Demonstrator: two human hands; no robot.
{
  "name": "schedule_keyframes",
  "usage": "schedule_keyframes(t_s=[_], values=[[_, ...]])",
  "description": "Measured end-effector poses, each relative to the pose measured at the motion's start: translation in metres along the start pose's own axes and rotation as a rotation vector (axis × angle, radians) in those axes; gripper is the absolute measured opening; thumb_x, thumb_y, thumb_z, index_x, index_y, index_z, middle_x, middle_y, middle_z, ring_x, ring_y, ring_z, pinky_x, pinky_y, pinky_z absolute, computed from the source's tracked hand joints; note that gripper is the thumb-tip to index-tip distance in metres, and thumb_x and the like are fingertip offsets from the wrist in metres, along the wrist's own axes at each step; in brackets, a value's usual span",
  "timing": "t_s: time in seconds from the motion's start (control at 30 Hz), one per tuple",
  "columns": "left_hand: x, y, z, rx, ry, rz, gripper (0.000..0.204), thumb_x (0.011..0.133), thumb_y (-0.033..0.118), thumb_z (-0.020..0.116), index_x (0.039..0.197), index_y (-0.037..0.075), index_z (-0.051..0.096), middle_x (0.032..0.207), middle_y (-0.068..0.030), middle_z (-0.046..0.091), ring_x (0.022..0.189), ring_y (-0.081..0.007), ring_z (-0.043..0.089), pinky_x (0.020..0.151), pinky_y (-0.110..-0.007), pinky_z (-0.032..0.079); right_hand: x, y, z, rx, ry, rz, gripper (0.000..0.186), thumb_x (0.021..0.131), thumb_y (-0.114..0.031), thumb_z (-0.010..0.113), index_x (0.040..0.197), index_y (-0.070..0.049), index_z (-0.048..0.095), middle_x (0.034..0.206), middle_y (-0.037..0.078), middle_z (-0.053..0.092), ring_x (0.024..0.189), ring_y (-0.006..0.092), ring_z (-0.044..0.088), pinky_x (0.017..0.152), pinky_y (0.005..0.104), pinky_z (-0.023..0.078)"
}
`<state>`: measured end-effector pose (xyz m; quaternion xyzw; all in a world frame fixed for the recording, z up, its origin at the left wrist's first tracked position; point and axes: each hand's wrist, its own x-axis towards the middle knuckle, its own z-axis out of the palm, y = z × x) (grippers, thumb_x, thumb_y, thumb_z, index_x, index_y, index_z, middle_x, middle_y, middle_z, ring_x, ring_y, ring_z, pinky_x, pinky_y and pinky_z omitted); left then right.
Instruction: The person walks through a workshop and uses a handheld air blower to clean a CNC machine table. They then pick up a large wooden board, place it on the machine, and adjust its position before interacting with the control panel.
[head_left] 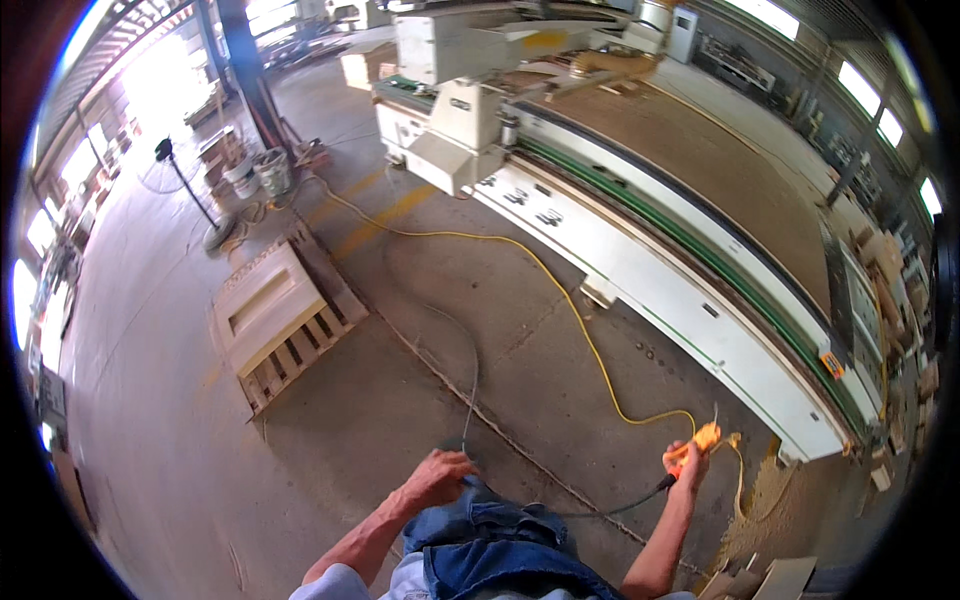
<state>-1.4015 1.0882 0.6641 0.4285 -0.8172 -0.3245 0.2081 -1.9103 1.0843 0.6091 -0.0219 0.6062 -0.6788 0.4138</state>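
My right hand (690, 464) is closed around an orange and yellow air blow gun (706, 437), whose thin tip points away from me. A dark hose (610, 512) runs from its lower end toward my legs and disappears behind my jeans. My left hand (440, 478) is beside my thigh with its fingers curled around a thin grey hose (474, 375), which trails away across the floor. The fingers partly hide the grip. A yellow cord (560, 285) snakes over the floor and passes close by the blow gun.
A long white machine (650, 285) with a broad brown bed (715, 165) stretches along the right. Left of centre, a pale panel (270, 305) with a rectangular recess lies on a wooden pallet (300, 345). Farther off are a stand (215, 232), buckets (272, 175) and a blue column (250, 80).
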Motion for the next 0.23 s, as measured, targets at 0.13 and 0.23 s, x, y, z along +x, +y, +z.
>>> schedule_keyframes(t_s=[0.13, 0.23], values=[[0.027, -0.028, -0.088, 0.175, 0.281, 0.051, 0.025, 0.063, 0.000, 0.064, 0.085, 0.012, 0.068, 0.077, -0.0051, 0.058, 0.081, -0.0269, 0.061, 0.075, -0.038, 0.044, -0.009, 0.085, 0.006, -0.030, -0.063, 0.187, 0.024, 0.087, -0.015, 0.058, 0.107, -0.014, 0.043, 0.083, 0.014, 0.057, 0.066, 0.0283, 0.060, 0.043, 0.0383, 0.048], [0.027, -0.056, -0.121, 0.195, 0.397, 0.019, 0.027, 0.059, 0.000, 0.064, 0.082, 0.014, 0.067, 0.075, -0.0033, 0.056, 0.080, -0.0259, 0.059, 0.075, -0.039, 0.044, -0.057, 0.137, 0.048, -0.242, -0.175, 0.286, 0.034, 0.087, -0.031, 0.065, 0.111, -0.013, 0.047, 0.096, 0.017, 0.064, 0.079, 0.0326, 0.065, 0.064, 0.0516, 0.058]])
